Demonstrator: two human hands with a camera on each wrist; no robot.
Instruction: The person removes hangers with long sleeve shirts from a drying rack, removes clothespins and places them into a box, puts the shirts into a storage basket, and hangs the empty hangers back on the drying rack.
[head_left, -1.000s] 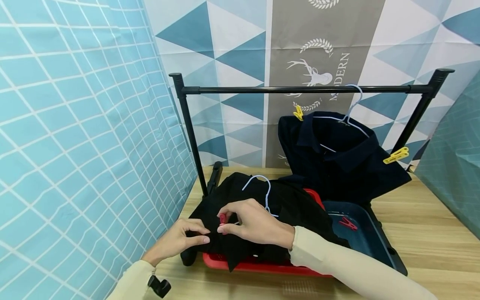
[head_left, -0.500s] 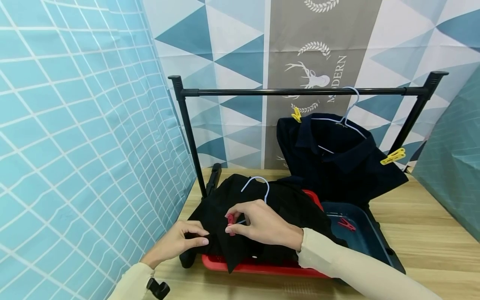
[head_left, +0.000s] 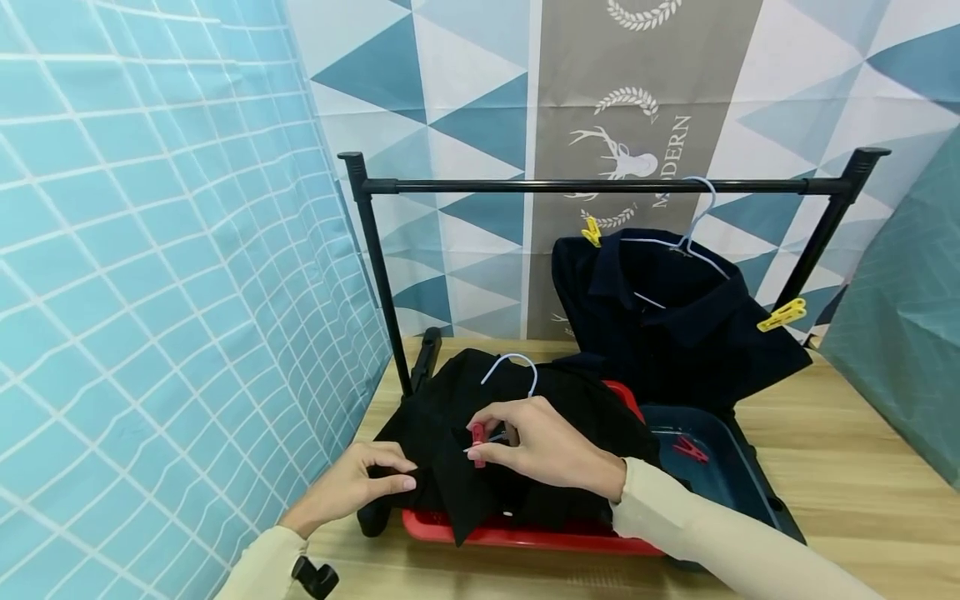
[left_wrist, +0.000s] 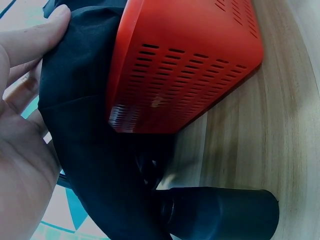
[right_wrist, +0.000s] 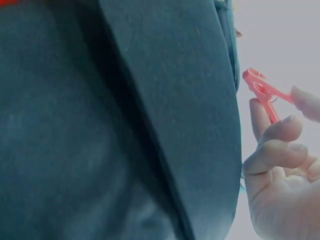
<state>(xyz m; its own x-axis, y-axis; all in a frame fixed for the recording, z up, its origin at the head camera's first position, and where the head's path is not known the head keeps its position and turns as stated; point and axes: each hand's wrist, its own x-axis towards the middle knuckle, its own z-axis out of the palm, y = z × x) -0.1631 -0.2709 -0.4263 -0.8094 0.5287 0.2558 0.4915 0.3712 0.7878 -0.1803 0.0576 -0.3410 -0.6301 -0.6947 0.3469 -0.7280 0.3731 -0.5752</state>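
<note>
Held in the right hand (head_left: pixel 543 442), the red clothespin (head_left: pixel 477 433) has shifted a little rightward since a second ago, widening the gap to the left hand (head_left: pixel 352 483), which stays nearly where it was. That clothespin sits between thumb and fingers of the right hand, above the black garment (head_left: pixel 457 392); in the right wrist view its two handles stand apart. The left hand pinches the garment's left part, thumb on one side of the cloth and fingers on the other. The garment lies draped over the red basket (head_left: pixel 525 538), whose near rim shows below it, and a pale blue hanger hook (head_left: pixel 514 356) rises from the cloth. Just right of the basket, a second red clothespin (head_left: pixel 690 449) lies in a dark blue tray (head_left: pixel 720 485). Behind, a navy shirt (head_left: pixel 675 350) hangs by its own hanger (head_left: pixel 711 197) from the black rack (head_left: pixel 480 186), with one yellow clothespin (head_left: pixel 592 232) at its left shoulder and another (head_left: pixel 782 315) on its right side, as seen here. Everything stands on a wood-grain table (head_left: pixel 862 442) beside a blue gridded sheet (head_left: pixel 165 250).
</note>
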